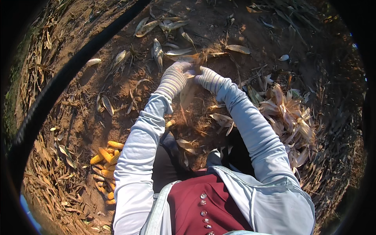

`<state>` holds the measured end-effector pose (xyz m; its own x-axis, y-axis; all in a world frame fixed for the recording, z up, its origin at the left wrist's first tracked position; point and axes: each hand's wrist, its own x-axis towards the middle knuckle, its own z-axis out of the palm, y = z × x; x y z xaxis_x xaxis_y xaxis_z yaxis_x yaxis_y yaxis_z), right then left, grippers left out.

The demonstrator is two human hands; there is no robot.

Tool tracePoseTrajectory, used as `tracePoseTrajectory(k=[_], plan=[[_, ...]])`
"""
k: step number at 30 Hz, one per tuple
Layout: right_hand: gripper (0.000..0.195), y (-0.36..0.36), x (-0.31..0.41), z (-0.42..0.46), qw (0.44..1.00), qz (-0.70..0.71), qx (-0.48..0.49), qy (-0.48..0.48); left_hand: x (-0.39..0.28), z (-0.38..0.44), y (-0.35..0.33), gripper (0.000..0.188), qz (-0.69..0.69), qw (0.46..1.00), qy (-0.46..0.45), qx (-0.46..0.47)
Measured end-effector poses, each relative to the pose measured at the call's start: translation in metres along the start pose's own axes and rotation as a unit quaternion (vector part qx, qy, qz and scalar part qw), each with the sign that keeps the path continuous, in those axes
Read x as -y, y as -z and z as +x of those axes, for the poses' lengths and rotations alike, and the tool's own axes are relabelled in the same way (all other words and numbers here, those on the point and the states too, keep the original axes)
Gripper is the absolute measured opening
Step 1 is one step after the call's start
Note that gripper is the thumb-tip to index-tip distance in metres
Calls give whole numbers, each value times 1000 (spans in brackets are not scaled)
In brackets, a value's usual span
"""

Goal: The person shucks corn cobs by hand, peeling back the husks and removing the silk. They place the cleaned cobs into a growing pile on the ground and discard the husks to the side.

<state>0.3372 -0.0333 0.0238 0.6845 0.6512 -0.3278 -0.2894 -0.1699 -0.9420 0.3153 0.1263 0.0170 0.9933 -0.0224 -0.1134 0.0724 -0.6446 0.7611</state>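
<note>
My left hand (174, 78), in a striped knit glove, has its fingers closed around a dry brown corn husk (199, 59). My right hand (210, 78), gloved alike, meets it from the other side with fingers curled in on the same husk. Whether an ear sits inside cannot be made out; the spot is shaded and blurred. A pale, blurred strip of husk (188, 92) shows just below the hands. Beyond the fingertips, loose dry husks (179, 52) lie on the brown soil.
Several husked yellow corn ears (107, 155) are heaped beside my left forearm. A pile of stripped husks (289, 114) lies right of my right forearm. Dry stalks (44, 164) cover the ground at the left. A black strap-like band (73, 66) crosses the upper left view.
</note>
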Motion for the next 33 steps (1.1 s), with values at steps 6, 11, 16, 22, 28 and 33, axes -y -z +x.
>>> tracePoseTrajectory(k=[6,11,16,22,28,33], plan=[[25,5,-20,9,955,-286,-47,59,5,-5,-8,39,64,998,14,2],[24,14,-21,14,933,-350,-58,62,1,-9,-4,41,80,993,82,32],[61,37,12,-9,845,-462,-211,-168,56,6,-1,28,-153,984,94,-5],[77,28,24,-10,834,-504,-218,-54,66,6,-2,29,-135,984,114,24],[74,53,-7,-1,930,-328,-156,-55,49,5,-8,25,-177,980,84,44],[70,67,-27,16,963,-250,-104,12,112,29,-17,28,-225,970,93,-3]])
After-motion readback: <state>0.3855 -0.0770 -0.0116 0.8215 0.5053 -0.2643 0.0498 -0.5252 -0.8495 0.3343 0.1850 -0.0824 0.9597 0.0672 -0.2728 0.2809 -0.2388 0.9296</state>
